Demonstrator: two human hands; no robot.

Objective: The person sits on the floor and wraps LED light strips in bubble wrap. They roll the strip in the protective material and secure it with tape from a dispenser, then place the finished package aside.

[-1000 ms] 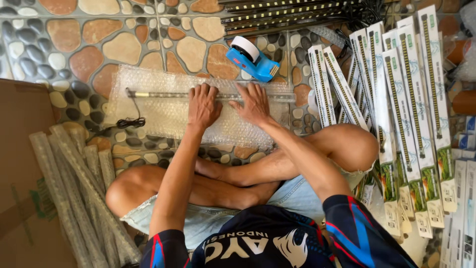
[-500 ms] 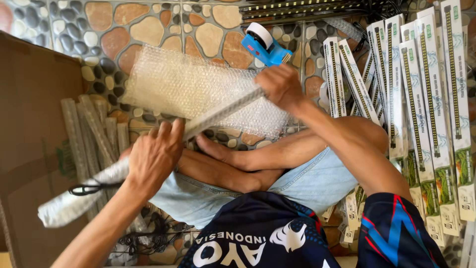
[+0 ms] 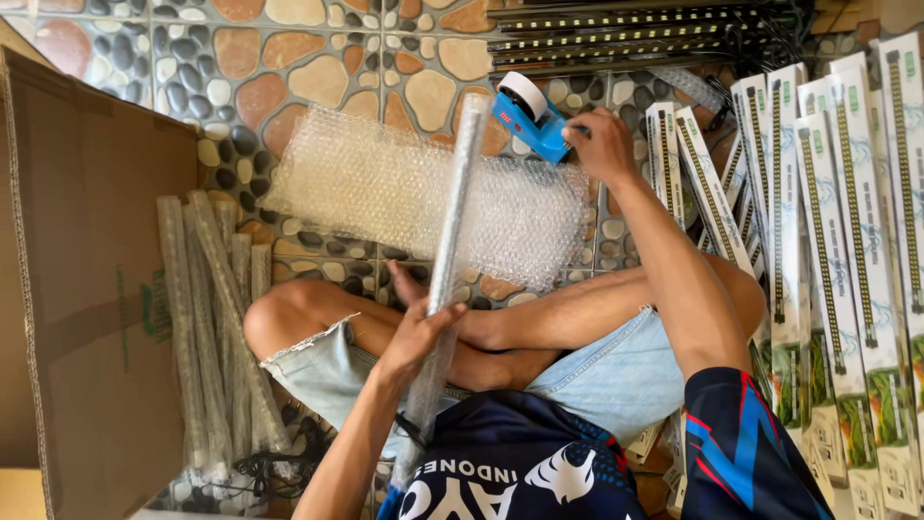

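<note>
Currently gripping, with the left hand (image 3: 416, 339), a long thin rod wrapped in bubble wrap (image 3: 449, 252), fingers clamped around its lower part above the lap; rod running steeply up and away, upper end reaching just beside the tape roll. Closing the right hand (image 3: 599, 144) on the handle of a blue tape dispenser (image 3: 532, 120), fingers curled around it; dispenser resting on the pebble-pattern floor (image 3: 289, 58) at the far edge of a flat bubble-wrap sheet (image 3: 375, 183). Sheet lying spread on the floor ahead of the crossed legs, with the rod passing over it. Lying to the left: a bundle of already wrapped rods (image 3: 207, 327), beside a flattened cardboard box (image 3: 87, 289). Standing to the right: a row of long retail boxes (image 3: 847, 241), packed side by side. Lying at the far top: bare light strips (image 3: 616, 34).
</note>
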